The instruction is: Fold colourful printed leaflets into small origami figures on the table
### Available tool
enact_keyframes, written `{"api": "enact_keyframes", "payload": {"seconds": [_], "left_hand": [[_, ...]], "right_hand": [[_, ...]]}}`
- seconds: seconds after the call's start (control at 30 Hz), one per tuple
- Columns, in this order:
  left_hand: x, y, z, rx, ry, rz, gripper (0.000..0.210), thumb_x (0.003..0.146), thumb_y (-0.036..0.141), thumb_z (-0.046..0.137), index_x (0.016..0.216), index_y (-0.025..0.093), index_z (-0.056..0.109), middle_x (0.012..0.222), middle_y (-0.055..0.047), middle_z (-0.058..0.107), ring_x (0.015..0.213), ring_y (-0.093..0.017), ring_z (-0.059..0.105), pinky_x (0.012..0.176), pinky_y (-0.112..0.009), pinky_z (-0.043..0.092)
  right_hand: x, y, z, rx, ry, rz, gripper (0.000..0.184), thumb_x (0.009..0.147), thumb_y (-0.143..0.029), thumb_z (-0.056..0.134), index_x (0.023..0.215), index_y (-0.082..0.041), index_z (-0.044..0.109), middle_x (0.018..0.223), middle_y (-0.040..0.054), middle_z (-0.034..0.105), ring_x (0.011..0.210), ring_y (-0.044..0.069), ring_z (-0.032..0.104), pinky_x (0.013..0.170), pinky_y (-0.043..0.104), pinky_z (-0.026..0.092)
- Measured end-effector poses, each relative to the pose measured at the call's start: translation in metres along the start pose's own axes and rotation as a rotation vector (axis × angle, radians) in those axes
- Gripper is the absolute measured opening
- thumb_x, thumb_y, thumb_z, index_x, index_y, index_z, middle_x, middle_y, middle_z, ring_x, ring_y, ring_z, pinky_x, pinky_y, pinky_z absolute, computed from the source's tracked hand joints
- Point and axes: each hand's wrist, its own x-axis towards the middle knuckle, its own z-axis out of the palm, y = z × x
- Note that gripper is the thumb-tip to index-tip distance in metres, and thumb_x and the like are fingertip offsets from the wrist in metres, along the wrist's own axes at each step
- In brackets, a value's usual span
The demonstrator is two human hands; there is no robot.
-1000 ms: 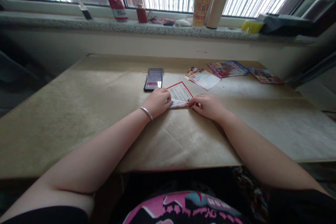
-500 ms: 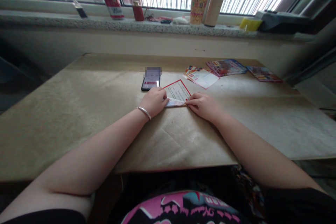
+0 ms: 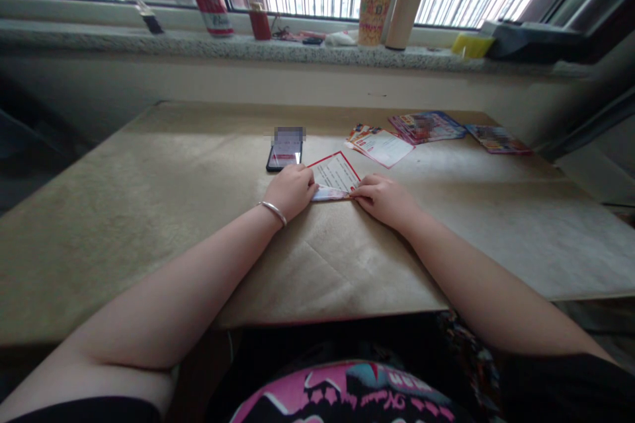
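Daylight from the window falls over a granite windowsill (image 3: 173, 46) and a cloth-covered worktop (image 3: 149, 225), with a red can (image 3: 213, 10) on the sill. Near the middle of the worktop, well in from its near edge, lies a red-bordered printed sheet (image 3: 338, 170), one corner pointing toward the far edge. Its near side is turned up into a pale strip (image 3: 329, 193). The left hand (image 3: 292, 188) rests at the left end of this strip, fingers curled over it; whether they pinch or only press, I cannot tell. The right hand (image 3: 387, 199) pinches the strip's right end between thumb and fingers.

As I judge it, one fold is formed along the near side and being held or pressed, while the printed part beyond it lies flat, not yet folded over. A white-faced card (image 3: 389, 149), a fan of colourful cards (image 3: 434, 127) and a smaller stack (image 3: 499, 139) lie toward the far right corner, apparently unfolded. A smartphone (image 3: 285, 153) lies just beyond the left hand.
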Motion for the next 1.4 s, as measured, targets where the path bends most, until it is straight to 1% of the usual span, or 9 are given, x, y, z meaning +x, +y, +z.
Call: {"api": "enact_keyframes", "payload": {"seconds": [0.27,0.43,0.5,0.6,0.73,0.87,1.1,1.27,1.4], "left_hand": [[0.001,-0.002,0.003,-0.020,0.004,-0.013,0.017,0.089,0.027,0.056,0.082,0.015,0.065,0.091,-0.009,0.064,0.092,-0.023,0.059,0.087,-0.035,0.047],[0.001,-0.004,0.004,-0.099,0.060,-0.006,0.014,0.087,0.025,0.059,0.093,0.015,0.067,0.098,-0.009,0.064,0.092,-0.022,0.059,0.088,-0.035,0.048],[0.000,-0.006,0.005,-0.127,0.077,0.039,0.015,0.088,0.024,0.056,0.092,0.016,0.069,0.099,-0.008,0.064,0.092,-0.021,0.059,0.088,-0.035,0.048],[-0.001,-0.007,0.006,-0.166,0.059,0.161,0.024,0.092,0.028,0.052,0.089,0.015,0.072,0.097,-0.008,0.064,0.091,-0.020,0.060,0.089,-0.035,0.049],[-0.004,-0.007,0.006,-0.169,0.051,0.262,0.029,0.093,0.033,0.051,0.098,0.015,0.074,0.105,-0.010,0.064,0.095,-0.020,0.060,0.089,-0.034,0.050],[-0.005,-0.003,0.004,-0.089,-0.009,0.316,0.031,0.095,0.029,0.048,0.110,0.015,0.071,0.108,-0.010,0.066,0.097,-0.021,0.061,0.088,-0.034,0.051],[-0.007,0.005,-0.003,0.063,-0.099,0.288,0.032,0.097,0.029,0.043,0.114,0.017,0.068,0.112,-0.009,0.066,0.098,-0.023,0.064,0.083,-0.034,0.052],[-0.009,0.012,-0.007,0.144,-0.144,0.249,0.031,0.097,0.029,0.043,0.114,0.017,0.067,0.108,-0.009,0.065,0.097,-0.024,0.063,0.081,-0.034,0.052],[-0.012,0.019,-0.010,0.159,-0.166,0.235,0.036,0.097,0.030,0.042,0.122,0.015,0.063,0.111,-0.012,0.063,0.101,-0.025,0.062,0.082,-0.035,0.051]], "right_hand": [[0.000,-0.004,-0.005,-0.030,-0.040,0.035,0.028,0.093,-0.023,0.051,0.106,-0.025,0.076,0.097,0.0065,0.070,0.090,0.019,0.062,0.079,0.029,0.044],[0.001,-0.008,-0.006,-0.081,-0.066,0.037,0.030,0.093,-0.023,0.051,0.111,-0.028,0.075,0.093,0.0065,0.068,0.088,0.019,0.060,0.074,0.029,0.042],[0.001,-0.008,-0.006,-0.084,-0.071,0.042,0.030,0.093,-0.023,0.051,0.109,-0.028,0.075,0.093,0.0067,0.067,0.089,0.019,0.060,0.075,0.029,0.042],[0.001,-0.007,-0.008,-0.073,-0.077,0.053,0.030,0.092,-0.022,0.052,0.109,-0.027,0.076,0.094,0.0070,0.068,0.088,0.019,0.061,0.077,0.029,0.043],[0.000,-0.002,-0.014,-0.048,-0.105,0.083,0.029,0.090,-0.019,0.054,0.106,-0.025,0.077,0.095,0.0073,0.070,0.086,0.018,0.062,0.079,0.028,0.044],[-0.001,0.004,-0.018,-0.030,-0.101,0.102,0.028,0.090,-0.020,0.055,0.105,-0.024,0.077,0.097,0.0079,0.071,0.086,0.018,0.063,0.078,0.028,0.045],[-0.001,0.002,-0.019,-0.045,-0.112,0.125,0.028,0.090,-0.022,0.054,0.106,-0.025,0.077,0.097,0.0078,0.070,0.086,0.019,0.063,0.076,0.029,0.045],[-0.001,0.001,-0.019,-0.066,-0.120,0.127,0.029,0.090,-0.022,0.053,0.106,-0.026,0.077,0.096,0.0076,0.070,0.084,0.018,0.063,0.074,0.029,0.044],[-0.002,0.003,-0.017,-0.057,-0.106,0.118,0.029,0.090,-0.020,0.053,0.106,-0.025,0.077,0.096,0.0076,0.070,0.087,0.019,0.063,0.078,0.029,0.045]]}}
